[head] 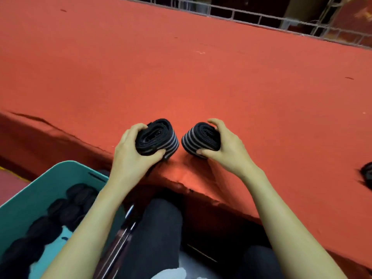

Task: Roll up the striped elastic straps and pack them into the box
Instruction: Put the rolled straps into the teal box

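Note:
Two rolled black straps with grey stripes stand side by side at the near edge of the red table (181, 67). My left hand (130, 154) grips the left roll (159, 137), thumb below and fingers over its top. My right hand (225, 148) grips the right roll (199, 138) the same way. The two rolls are a small gap apart. A teal box (38, 190) sits low at my left, below the table edge, with several dark rolled straps (66, 208) inside it.
A dark bundle (367, 176) lies on the table at the far right edge of view. A wire grid fence (261, 17) runs behind the table. My dark-trousered legs (159, 234) and a metal chair frame (120, 238) are below the table edge.

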`<action>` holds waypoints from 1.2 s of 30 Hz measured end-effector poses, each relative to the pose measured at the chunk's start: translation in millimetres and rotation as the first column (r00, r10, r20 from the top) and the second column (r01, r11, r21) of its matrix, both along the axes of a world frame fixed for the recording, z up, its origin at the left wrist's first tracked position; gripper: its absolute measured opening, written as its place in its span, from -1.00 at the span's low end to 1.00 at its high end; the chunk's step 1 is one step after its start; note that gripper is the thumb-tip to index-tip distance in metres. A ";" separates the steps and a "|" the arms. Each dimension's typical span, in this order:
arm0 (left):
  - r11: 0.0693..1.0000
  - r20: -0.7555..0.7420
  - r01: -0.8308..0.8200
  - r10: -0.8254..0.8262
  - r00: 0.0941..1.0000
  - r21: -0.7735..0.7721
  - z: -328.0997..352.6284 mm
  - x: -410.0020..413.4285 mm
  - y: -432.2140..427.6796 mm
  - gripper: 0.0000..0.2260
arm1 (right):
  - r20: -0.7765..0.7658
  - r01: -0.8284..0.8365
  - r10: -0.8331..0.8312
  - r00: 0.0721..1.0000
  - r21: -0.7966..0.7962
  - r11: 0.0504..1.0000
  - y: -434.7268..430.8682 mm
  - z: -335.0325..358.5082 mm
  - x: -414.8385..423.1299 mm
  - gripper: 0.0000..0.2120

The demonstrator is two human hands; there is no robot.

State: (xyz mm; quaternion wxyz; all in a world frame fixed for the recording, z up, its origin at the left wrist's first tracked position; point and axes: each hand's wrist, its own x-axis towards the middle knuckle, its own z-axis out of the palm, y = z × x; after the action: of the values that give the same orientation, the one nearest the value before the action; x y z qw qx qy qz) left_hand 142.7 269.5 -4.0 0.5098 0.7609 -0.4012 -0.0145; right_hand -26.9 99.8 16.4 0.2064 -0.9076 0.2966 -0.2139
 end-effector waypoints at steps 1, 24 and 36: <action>0.997 0.012 -0.072 0.072 0.997 0.012 -1.5 9.3 17.8 -0.50 | -0.008 -0.060 0.060 0.998 -0.004 0.998 9.4 -1.7 20.8 -0.25; 0.522 -0.171 -0.502 0.791 0.588 0.689 -137.3 53.3 203.7 -0.56 | -0.414 -0.716 0.680 0.605 0.091 0.692 202.1 -92.8 252.9 -0.41; 0.393 -0.211 -0.274 0.830 0.516 0.878 -162.6 47.7 200.0 -0.56 | -0.492 -0.747 0.812 0.313 0.401 0.531 225.6 -134.9 283.0 -0.50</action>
State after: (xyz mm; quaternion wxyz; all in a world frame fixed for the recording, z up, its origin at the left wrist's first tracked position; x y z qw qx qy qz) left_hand 190.3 469.5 -166.6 0.2123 0.9340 0.1441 -0.2484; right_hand 256.2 325.3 -118.5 0.2156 -0.9382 -0.1180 0.2436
